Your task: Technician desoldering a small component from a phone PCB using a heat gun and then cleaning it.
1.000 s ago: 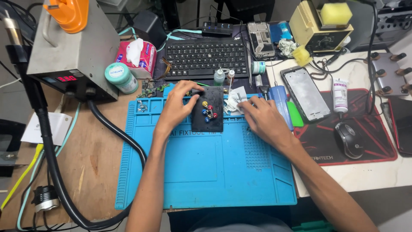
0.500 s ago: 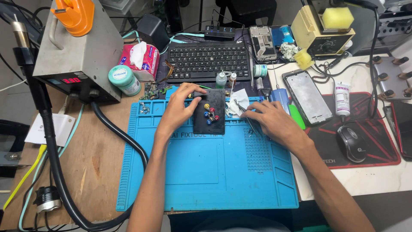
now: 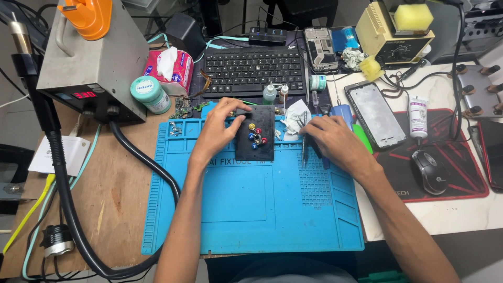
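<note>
Left hand (image 3: 217, 133): fingers spread, resting on the top left edge of the black holder.
Right hand (image 3: 335, 139): pinching thin dark tweezers (image 3: 304, 144).
Black holder (image 3: 255, 133): flat, dull rectangle lying on the blue mat; long side runs away from the person, little round coloured knobs in its middle.
Tweezers: tips point toward the person, just right of the holder.
Blue mat (image 3: 262, 209): soft, rubbery, ridged edges, lying on the wooden desk (image 3: 115, 194).
Keyboard (image 3: 254, 71): black, behind the mat.

A bright blue work mat (image 3: 262, 209) lies on a brown wooden desk (image 3: 120, 199). The slab (image 3: 255, 133) is black, studded with red, blue and yellow knobs (image 3: 255, 137). The keyboard (image 3: 254, 71) is black, the mouse pad (image 3: 445, 167) black with red edging, and the sponge (image 3: 413, 15) yellow.
</note>
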